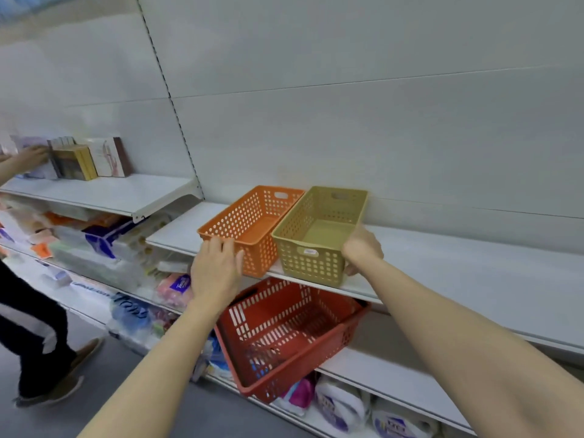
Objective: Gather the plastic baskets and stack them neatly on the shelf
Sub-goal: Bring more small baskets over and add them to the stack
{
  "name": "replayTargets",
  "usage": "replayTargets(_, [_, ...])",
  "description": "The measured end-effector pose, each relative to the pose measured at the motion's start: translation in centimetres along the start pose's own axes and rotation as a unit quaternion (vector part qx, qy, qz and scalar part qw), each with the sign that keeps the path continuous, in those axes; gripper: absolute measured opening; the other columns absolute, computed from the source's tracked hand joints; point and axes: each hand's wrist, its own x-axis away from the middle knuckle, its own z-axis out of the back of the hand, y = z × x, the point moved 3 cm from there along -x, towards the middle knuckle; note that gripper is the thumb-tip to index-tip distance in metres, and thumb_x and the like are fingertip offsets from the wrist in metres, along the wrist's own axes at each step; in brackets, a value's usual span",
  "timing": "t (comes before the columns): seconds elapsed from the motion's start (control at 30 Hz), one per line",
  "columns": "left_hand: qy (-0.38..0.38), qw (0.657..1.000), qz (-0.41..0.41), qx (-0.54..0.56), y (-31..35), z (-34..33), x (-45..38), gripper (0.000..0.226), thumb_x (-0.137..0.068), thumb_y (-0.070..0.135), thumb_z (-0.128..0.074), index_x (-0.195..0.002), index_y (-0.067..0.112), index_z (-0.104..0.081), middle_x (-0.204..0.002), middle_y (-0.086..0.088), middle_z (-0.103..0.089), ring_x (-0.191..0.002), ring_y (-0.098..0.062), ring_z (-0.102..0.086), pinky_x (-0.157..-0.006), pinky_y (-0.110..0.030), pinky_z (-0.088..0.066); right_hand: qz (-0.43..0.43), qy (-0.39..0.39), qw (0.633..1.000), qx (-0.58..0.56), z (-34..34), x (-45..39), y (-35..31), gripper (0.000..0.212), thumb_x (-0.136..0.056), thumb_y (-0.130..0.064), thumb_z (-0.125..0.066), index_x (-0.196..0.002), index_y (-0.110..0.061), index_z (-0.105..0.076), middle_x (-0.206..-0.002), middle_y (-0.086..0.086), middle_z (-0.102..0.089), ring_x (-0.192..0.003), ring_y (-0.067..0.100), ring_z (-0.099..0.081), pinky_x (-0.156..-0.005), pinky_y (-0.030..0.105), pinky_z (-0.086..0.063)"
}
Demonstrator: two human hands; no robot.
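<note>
Orange perforated plastic forms the rectangular basket [252,226] that is set on the white metal shelf [474,273], with a tan perforated plastic basket [319,232] of the same shape placed just beside it on the right; their long sides are touching or nearly so, and both near ends are brought up to the shelf's front edge.

In the head view, both bare forearms are extended forward and upward from the bottom of the frame. The left hand [216,270] is held palm forward against the near left corner of the orange basket, its fingers [218,245] spread open and laid over the rim rather than closed around it. The right hand [361,248] is curled at the near right corner of the tan basket, with its fingers wrapped on the rim and wall in a grip.

Below the shelf, a larger red slotted plastic shopping basket [290,336] is seen tilted, resting partly on the lower shelf. Packaged goods are stacked on the lower shelves. At the far left, another person's hand [33,156] is placed on boxed items [85,159] on a neighbouring shelf.
</note>
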Motion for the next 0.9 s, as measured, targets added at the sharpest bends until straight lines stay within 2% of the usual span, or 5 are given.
replayTargets(0.23, [-0.107, 0.939, 0.279, 0.172, -7.0, -5.2, -9.6, 0.067, -0.099, 0.040, -0.052, -0.148, -0.003, -0.035, -0.152, -0.026, -0.037, -0.139, -0.043, -0.035, -0.113, -0.052, -0.032, 0.044, 0.085, 0.992, -0.087, 2.3, 0.5, 7.2, 0.027, -0.083, -0.024, -0.030, -0.088, -0.014, -0.055, -0.081, 0.010, -0.066, -0.068, 0.032, -0.065, -0.066, 0.043, -0.058])
replayTargets(0.33, [-0.202, 0.884, 0.354, 0.229, -11.6, -12.0, -12.3, 0.058, -0.092, 0.036, -0.062, -0.135, 0.000, -0.051, -0.134, -0.030, -0.057, -0.116, -0.045, -0.059, -0.099, -0.055, -0.051, 0.102, 0.148, 0.973, -0.143, 4.6, 2.4, 10.8, 0.027, -0.090, -0.033, -0.031, -0.103, -0.022, -0.052, -0.074, 0.007, -0.064, -0.066, 0.031, -0.063, -0.065, 0.042, -0.055])
replayTargets(0.47, [-0.167, 0.834, 0.403, 0.337, -15.0, -19.5, -13.7, 0.027, -0.082, 0.009, -0.067, -0.107, 0.020, -0.069, -0.100, -0.023, -0.073, -0.076, -0.037, -0.073, -0.078, -0.063, -0.058, 0.098, 0.206, 0.952, -0.206, 7.2, 3.0, 15.3, 0.036, -0.098, -0.028, -0.035, -0.127, -0.043, -0.050, -0.078, 0.000, -0.069, -0.072, 0.026, -0.066, -0.069, 0.046, -0.057])
replayTargets(0.7, [-0.065, 0.740, 0.370, 0.558, 2.2, -6.9, -7.4, 0.036, -0.089, -0.001, -0.063, -0.124, 0.007, -0.067, -0.105, -0.014, -0.069, -0.069, -0.032, -0.066, -0.046, -0.048, -0.058, 0.061, 0.307, 0.918, -0.242, 12.5, 6.5, 21.0, 0.043, -0.100, -0.014, -0.046, -0.141, -0.028, -0.050, -0.118, 0.001, -0.069, -0.104, 0.023, -0.062, -0.093, 0.031, -0.045])
replayTargets(0.9, [-0.052, 0.706, 0.258, 0.657, 17.2, -0.2, -3.8, 0.035, -0.096, 0.006, -0.058, -0.129, 0.012, -0.067, -0.110, -0.005, -0.070, -0.078, -0.019, -0.068, -0.056, -0.041, -0.062, 0.064, 0.396, 0.885, -0.236, 19.5, 10.4, 26.9, 0.041, -0.100, -0.014, -0.047, -0.139, -0.024, -0.054, -0.108, -0.005, -0.068, -0.085, 0.013, -0.057, -0.079, 0.025, -0.044])
